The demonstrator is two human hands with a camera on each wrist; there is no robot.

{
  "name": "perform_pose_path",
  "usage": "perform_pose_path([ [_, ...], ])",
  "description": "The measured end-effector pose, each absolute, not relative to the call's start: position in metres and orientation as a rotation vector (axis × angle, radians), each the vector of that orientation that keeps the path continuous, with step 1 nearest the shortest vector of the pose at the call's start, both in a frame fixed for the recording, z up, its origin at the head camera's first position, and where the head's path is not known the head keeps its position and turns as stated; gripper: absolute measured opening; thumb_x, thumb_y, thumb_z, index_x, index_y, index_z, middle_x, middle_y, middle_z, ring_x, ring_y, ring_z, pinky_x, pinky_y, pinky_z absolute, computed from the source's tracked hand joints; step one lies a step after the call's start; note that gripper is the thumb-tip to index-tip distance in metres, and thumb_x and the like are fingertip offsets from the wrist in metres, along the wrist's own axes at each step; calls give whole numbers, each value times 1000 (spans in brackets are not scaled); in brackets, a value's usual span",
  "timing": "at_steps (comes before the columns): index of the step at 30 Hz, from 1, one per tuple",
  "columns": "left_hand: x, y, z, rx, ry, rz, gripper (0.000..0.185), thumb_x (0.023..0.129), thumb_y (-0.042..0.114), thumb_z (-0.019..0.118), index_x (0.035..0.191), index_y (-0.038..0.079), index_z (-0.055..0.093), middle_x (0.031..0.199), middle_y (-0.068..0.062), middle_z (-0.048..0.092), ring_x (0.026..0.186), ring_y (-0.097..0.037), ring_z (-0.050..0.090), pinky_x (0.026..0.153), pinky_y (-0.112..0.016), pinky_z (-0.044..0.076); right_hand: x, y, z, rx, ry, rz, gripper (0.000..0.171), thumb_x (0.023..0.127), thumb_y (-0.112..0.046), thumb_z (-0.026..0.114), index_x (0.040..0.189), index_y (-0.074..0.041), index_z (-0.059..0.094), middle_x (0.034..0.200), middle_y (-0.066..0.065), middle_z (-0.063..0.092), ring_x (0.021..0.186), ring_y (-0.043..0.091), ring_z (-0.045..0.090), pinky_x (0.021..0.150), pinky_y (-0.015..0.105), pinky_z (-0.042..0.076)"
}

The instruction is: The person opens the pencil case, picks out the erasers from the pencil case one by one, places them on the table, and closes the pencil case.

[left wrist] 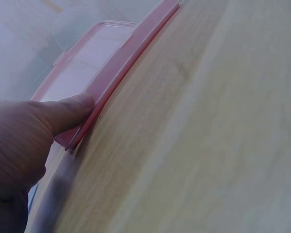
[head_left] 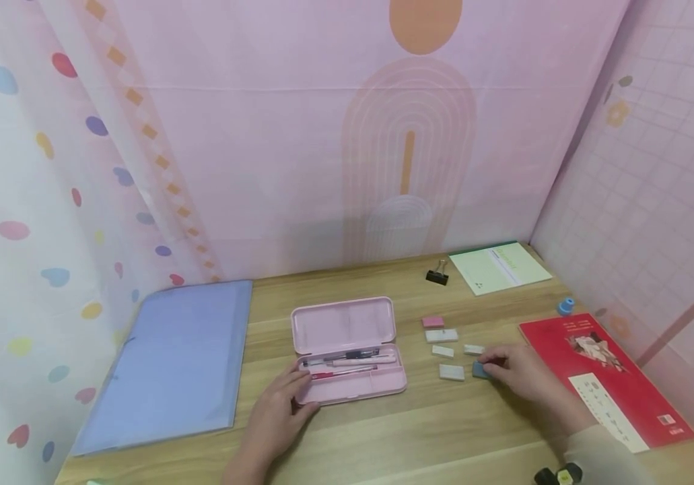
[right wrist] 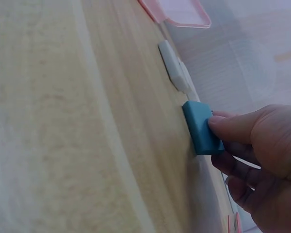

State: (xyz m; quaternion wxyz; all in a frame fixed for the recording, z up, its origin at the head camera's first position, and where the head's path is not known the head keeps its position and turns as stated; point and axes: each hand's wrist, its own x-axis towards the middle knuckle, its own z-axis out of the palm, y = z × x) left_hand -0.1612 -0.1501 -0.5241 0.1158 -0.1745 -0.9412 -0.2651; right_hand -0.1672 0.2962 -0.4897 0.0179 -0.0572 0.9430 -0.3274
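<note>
An open pink pencil case [head_left: 355, 397] lies on the wooden table with several pens in its tray, among them a red pen [head_left: 347, 372]. My left hand [head_left: 276, 411] holds the case at its near left corner. In the left wrist view the thumb [left wrist: 72, 110] lies against its front wall; the other fingers are hidden there. With thumb and fingers my right hand [head_left: 522, 372] pinches a teal block-shaped eraser [right wrist: 202, 128] at the tabletop. Left of it lies a whitish eraser [head_left: 452, 372], with small white blocks [head_left: 442, 351] and a pink block [head_left: 433, 322] farther back.
A blue folder [head_left: 171, 364] covers the left side. At the right lie a red booklet [head_left: 613, 384] and a blue cone-shaped item [head_left: 566, 306]. Farther back are a black binder clip [head_left: 437, 275] and a pale green notebook [head_left: 498, 269]. Curtains [head_left: 274, 135] hang behind.
</note>
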Motion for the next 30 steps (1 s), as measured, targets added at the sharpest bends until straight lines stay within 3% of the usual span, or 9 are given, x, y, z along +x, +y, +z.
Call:
perform_pose_path([
  [5,-161,-150,-524,-506,-2760,-779,53,77,34,81,120,8,67,135,-8,57,131,-25,46,108,-45,38,-167,296,-494,-189,2950,-987,17,85,-13,74,102,-14,75,106,7,70,97,23,63,86,46,54],
  [15,-162,-150,-527,-500,-2761,-774,52,77,34,81,120,8,67,134,-7,58,131,-24,46,107,-44,38,-167,297,-499,-239,2989,-955,22,84,-18,75,106,-14,75,108,7,70,101,26,63,89,49,52],
  [24,-162,-148,-525,-532,-2742,-754,56,76,34,82,121,7,66,133,-9,58,128,-26,48,106,-45,40,-170,289,-484,-171,2986,-1032,22,87,-18,72,108,-13,73,106,2,68,93,18,61,80,39,55],
  [30,-175,-150,-500,-541,-2759,-739,65,80,34,78,134,7,56,140,-11,51,126,-33,50,104,-50,41,-193,254,-461,-268,3006,-1034,28,91,-24,68,116,-13,70,104,-3,67,93,16,59,80,40,52],
])
